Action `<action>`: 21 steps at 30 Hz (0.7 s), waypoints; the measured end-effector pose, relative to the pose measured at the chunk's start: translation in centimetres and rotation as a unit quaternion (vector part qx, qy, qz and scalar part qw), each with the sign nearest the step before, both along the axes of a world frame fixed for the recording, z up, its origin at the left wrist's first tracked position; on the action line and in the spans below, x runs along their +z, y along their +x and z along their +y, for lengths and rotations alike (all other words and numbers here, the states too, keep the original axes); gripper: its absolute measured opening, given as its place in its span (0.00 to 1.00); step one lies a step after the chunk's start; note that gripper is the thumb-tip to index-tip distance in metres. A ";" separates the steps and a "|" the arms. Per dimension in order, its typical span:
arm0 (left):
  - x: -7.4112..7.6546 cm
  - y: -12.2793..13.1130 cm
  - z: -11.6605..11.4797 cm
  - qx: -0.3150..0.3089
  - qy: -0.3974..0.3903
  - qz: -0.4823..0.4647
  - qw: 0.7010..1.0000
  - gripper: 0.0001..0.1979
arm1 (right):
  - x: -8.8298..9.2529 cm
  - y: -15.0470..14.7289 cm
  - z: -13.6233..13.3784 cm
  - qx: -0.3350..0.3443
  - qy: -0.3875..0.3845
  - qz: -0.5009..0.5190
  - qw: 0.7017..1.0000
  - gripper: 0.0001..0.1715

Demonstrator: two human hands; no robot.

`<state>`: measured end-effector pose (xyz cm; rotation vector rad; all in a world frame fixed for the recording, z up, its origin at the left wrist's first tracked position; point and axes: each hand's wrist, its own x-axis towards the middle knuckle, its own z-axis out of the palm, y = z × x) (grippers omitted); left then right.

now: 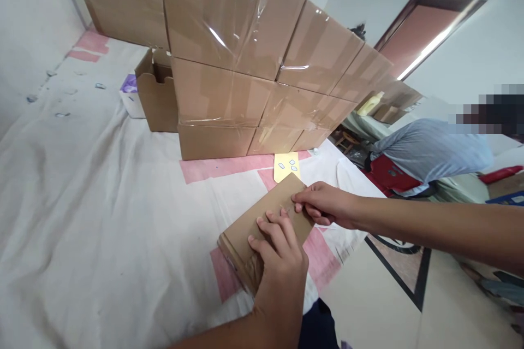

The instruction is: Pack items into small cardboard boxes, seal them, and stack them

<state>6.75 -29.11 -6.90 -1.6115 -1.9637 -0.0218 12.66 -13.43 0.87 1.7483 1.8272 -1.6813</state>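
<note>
A small flat cardboard box [262, 218] lies on the white cloth-covered table [102, 218] close to me. My left hand [278, 261] rests on top of the box at its near end, fingers curled down flat against the lid. My right hand [323, 204] reaches in from the right and pinches at the box's top surface with fingertips pressed together; what sits between them is too small to make out.
A wall of large cardboard boxes [245, 65], some under clear plastic wrap, stands behind. An open carton [158, 95] sits at its left. A yellow card [286, 166] lies beyond the small box. Another person in a grey shirt [434, 149] bends at the right.
</note>
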 end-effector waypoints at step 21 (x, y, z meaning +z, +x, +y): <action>-0.4 -0.2 0.1 0.012 0.014 -0.026 1.000 0.23 | 2.6 2.7 1.1 0.372 0.328 -0.129 0.859 0.14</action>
